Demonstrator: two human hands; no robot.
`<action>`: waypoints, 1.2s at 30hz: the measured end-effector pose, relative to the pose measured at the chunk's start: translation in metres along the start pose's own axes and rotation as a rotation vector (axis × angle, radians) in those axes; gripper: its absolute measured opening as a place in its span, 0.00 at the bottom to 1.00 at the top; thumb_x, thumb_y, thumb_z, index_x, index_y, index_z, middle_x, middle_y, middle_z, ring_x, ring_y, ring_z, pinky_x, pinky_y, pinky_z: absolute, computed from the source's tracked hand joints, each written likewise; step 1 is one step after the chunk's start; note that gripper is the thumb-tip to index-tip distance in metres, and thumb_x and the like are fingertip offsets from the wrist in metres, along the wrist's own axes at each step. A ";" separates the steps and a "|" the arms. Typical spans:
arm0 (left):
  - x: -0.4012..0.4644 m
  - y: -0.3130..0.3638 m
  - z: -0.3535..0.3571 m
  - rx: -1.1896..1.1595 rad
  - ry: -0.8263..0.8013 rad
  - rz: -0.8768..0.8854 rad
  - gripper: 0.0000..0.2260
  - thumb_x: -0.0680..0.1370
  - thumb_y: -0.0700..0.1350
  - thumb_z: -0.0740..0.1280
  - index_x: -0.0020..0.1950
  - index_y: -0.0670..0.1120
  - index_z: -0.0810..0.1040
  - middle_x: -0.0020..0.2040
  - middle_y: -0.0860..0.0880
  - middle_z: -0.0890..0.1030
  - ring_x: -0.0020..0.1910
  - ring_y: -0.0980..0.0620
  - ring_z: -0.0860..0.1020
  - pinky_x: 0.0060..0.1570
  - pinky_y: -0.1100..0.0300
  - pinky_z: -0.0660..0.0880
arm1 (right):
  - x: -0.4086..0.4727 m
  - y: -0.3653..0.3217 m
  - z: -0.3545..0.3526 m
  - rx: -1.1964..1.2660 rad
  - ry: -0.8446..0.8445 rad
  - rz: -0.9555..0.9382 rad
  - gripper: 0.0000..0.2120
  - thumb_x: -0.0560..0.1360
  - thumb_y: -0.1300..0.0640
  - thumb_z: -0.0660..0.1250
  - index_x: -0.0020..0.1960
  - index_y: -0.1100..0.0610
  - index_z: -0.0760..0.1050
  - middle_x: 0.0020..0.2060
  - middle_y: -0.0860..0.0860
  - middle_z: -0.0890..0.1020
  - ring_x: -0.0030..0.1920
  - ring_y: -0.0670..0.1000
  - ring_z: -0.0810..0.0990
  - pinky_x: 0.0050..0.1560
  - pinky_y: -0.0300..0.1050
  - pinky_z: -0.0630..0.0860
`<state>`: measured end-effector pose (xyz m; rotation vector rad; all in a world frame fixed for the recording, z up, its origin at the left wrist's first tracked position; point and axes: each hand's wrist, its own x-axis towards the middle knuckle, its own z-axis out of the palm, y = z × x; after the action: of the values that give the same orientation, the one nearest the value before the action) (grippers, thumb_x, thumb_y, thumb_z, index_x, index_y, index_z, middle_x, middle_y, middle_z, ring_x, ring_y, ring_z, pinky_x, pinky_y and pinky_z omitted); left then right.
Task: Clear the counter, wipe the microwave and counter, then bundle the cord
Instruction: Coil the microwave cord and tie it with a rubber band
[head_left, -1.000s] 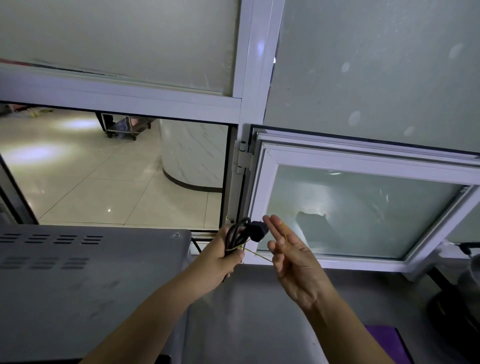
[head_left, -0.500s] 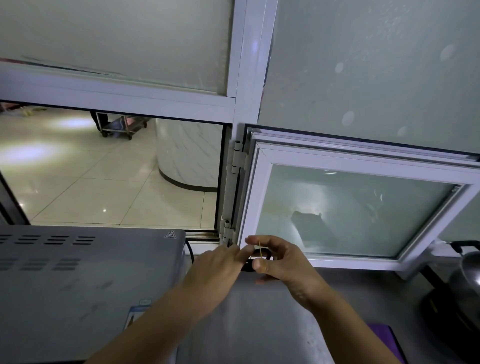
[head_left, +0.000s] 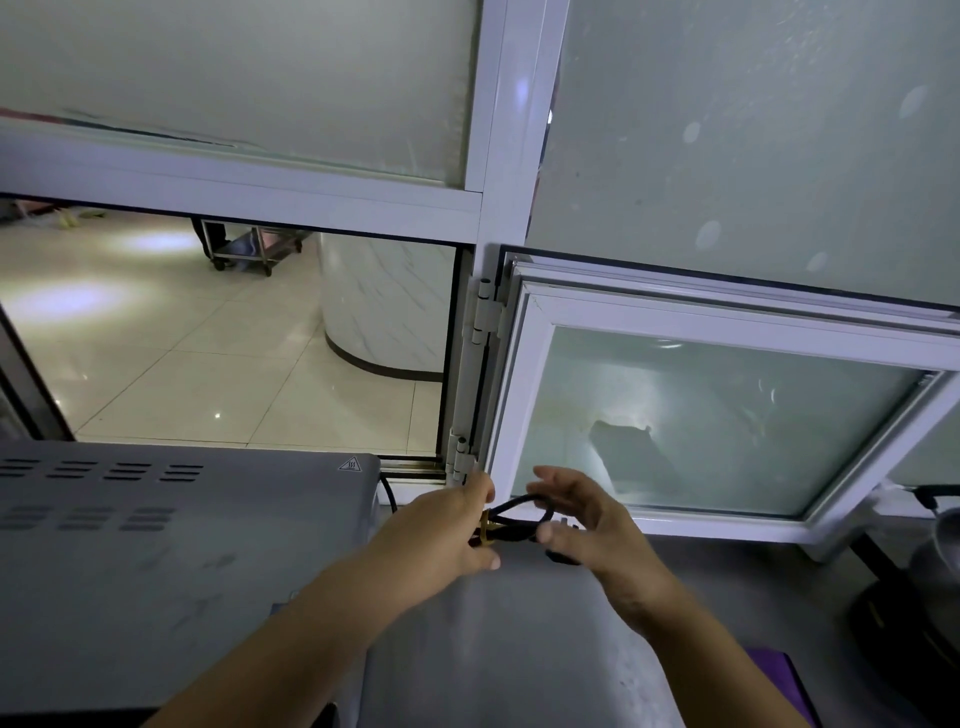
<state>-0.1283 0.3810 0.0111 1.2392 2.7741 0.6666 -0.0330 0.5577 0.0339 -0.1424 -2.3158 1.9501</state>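
The looped black cord (head_left: 519, 512), banded in yellow, hangs above the grey counter (head_left: 519, 649) beside the microwave (head_left: 171, 561).

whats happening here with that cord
A person is bundling a black cord over the counter, just right of the microwave. The left hand grips the folded loops where a yellowish band goes around them, and the right hand holds the other end of the bundle. The cord looks gathered, with the band being put on.
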 end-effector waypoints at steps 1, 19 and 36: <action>0.000 -0.002 0.000 0.005 -0.018 -0.001 0.22 0.69 0.57 0.70 0.52 0.54 0.60 0.40 0.56 0.71 0.37 0.56 0.71 0.29 0.64 0.60 | -0.001 -0.002 -0.002 0.036 0.030 -0.022 0.26 0.65 0.50 0.75 0.62 0.49 0.74 0.57 0.46 0.80 0.58 0.43 0.77 0.51 0.38 0.77; -0.052 -0.029 -0.029 0.083 0.195 -0.081 0.17 0.73 0.48 0.69 0.60 0.47 0.74 0.58 0.49 0.77 0.58 0.50 0.71 0.55 0.56 0.68 | -0.028 0.089 0.036 -0.035 -0.011 0.469 0.09 0.73 0.60 0.70 0.54 0.58 0.78 0.43 0.57 0.85 0.41 0.57 0.83 0.39 0.44 0.79; -0.109 -0.055 -0.032 -0.015 0.399 -0.285 0.08 0.75 0.39 0.66 0.53 0.43 0.79 0.51 0.49 0.79 0.53 0.55 0.69 0.51 0.66 0.61 | 0.013 0.201 0.169 0.306 0.314 0.622 0.05 0.77 0.63 0.64 0.49 0.54 0.74 0.43 0.53 0.82 0.39 0.50 0.82 0.32 0.39 0.76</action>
<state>-0.0991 0.2588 0.0029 0.7482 3.1611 0.9978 -0.0699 0.4288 -0.1923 -1.1619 -1.8759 2.2905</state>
